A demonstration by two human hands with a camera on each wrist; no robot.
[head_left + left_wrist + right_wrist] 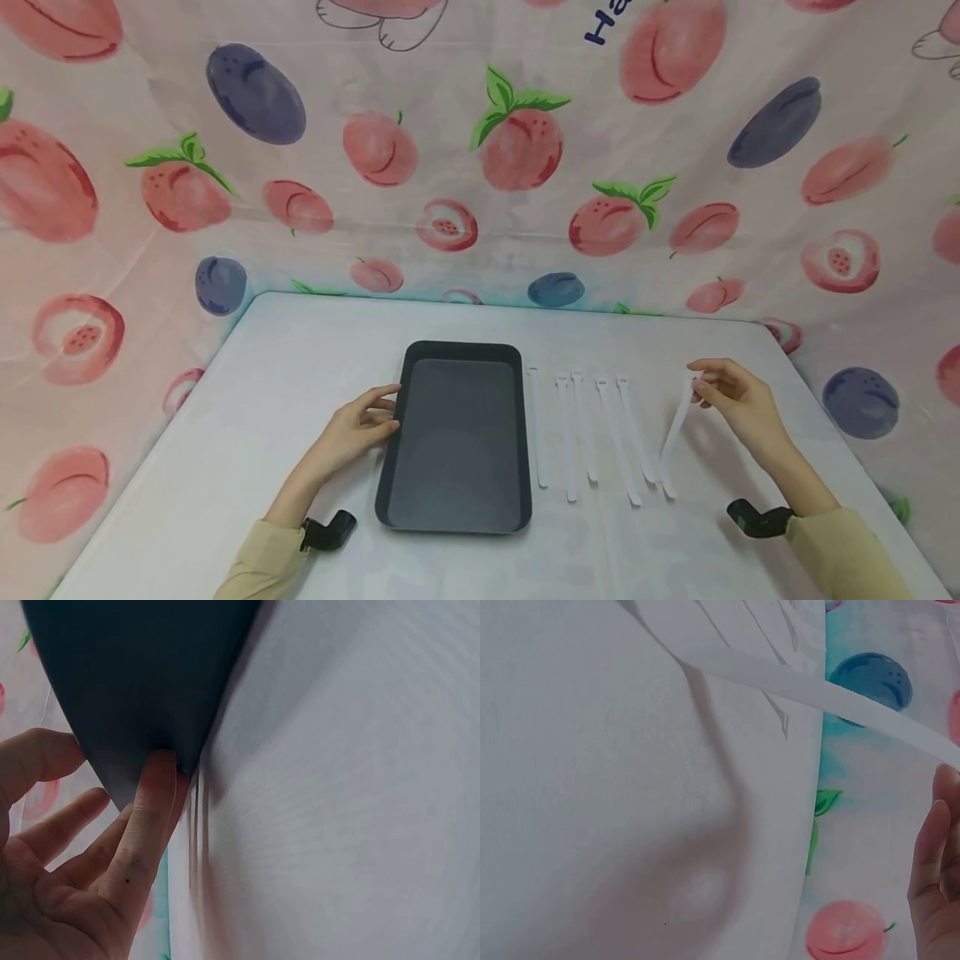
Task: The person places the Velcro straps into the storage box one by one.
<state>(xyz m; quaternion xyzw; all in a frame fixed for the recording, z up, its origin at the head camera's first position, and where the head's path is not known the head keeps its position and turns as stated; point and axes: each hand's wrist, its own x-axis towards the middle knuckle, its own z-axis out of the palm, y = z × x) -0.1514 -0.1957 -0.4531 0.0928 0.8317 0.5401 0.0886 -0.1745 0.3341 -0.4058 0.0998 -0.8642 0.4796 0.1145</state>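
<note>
My left hand (356,429) touches the left rim of a dark grey rectangular tray (453,450) lying on the white table. In the left wrist view, its fingers (154,802) rest against the tray's outer wall (142,690), low down near the tabletop. On the right, my right hand (738,408) pinches the upper end of a white cable strap (677,425). The strap slants down to the table; in the right wrist view, the strap (802,686) bows between fingers and tabletop. The pinching fingertips are partly cut off there.
Several more white straps with slotted heads, one of them a strap (618,446) near the held one, lie roughly lengthwise to the right of the tray. A fruit-patterned cloth (450,167) hangs behind the table (322,333). Black devices (330,531) sit at both wrists.
</note>
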